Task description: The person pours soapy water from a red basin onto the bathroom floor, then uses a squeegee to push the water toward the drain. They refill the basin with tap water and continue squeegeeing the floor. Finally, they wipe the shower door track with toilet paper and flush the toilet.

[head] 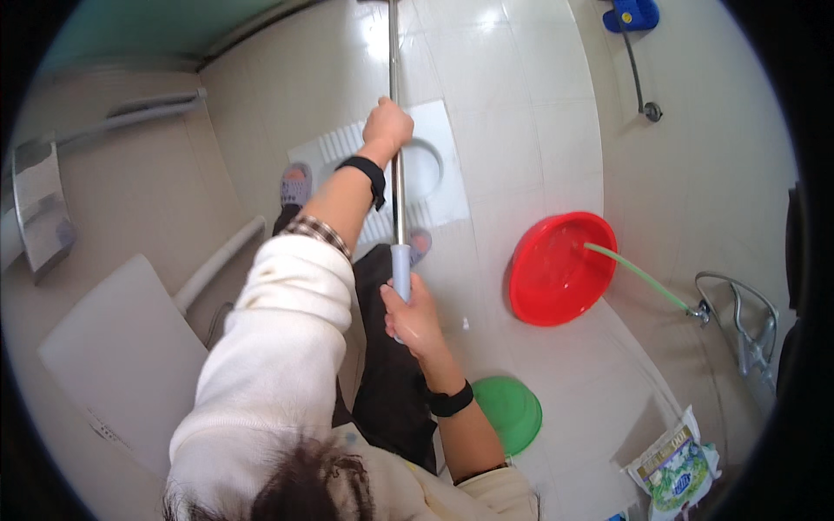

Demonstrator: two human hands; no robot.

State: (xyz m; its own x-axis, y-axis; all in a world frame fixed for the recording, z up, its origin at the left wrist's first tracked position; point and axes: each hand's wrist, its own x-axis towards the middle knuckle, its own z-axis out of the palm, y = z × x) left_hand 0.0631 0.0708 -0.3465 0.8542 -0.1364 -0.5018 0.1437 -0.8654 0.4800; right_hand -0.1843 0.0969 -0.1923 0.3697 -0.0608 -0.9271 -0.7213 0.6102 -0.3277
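A metal pole with a pale blue plastic grip runs from below the middle of the view to its top edge. My left hand is closed around the metal part, above the white squat toilet. Lower down, my right hand wraps the grip near its end. Only a dark bit of the pole's far end shows at the top edge, so its kind is hidden. Both wrists wear black bands. My feet, in light purple clogs, stand beside the squat toilet.
On the right, a green hose runs from a wall tap into a red basin. A green basin sits near my right forearm. A plastic package lies lower right. White cistern and pipe are left; a blue slipper is upper right.
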